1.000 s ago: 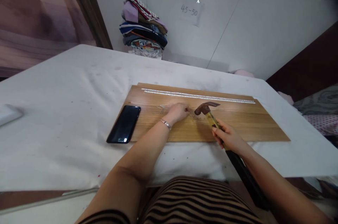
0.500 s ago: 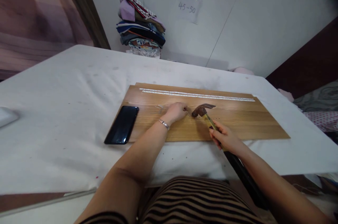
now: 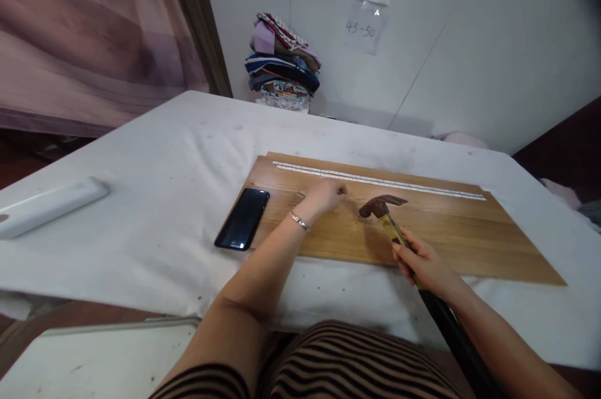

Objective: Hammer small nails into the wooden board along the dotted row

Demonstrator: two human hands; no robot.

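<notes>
My right hand (image 3: 425, 264) grips a claw hammer by its yellow and black handle. The rusty head of the hammer (image 3: 377, 205) hangs over the wooden board (image 3: 479, 242), its claw pointing right. My left hand (image 3: 325, 194), a bracelet on its wrist, is over the board with thumb and fingers pinched together. What they hold, if anything, is too small to make out. A few thin nails (image 3: 301, 194) lie on the board just left of that hand, partly hidden by it. Small dark dots mark the wood near the hammer head.
Two white measuring strips (image 3: 375, 180) run along the board's far side. A black phone (image 3: 243, 219) overlaps its left end. On the white-covered table (image 3: 154, 198) a long white object (image 3: 51, 206) lies at the far left. Folded cloths (image 3: 283, 64) are stacked by the wall.
The view has turned left, showing more of the white object. My left hand has shifted left along the board, widening its gap from the hammer head. My right hand keeps hold of the hammer.
</notes>
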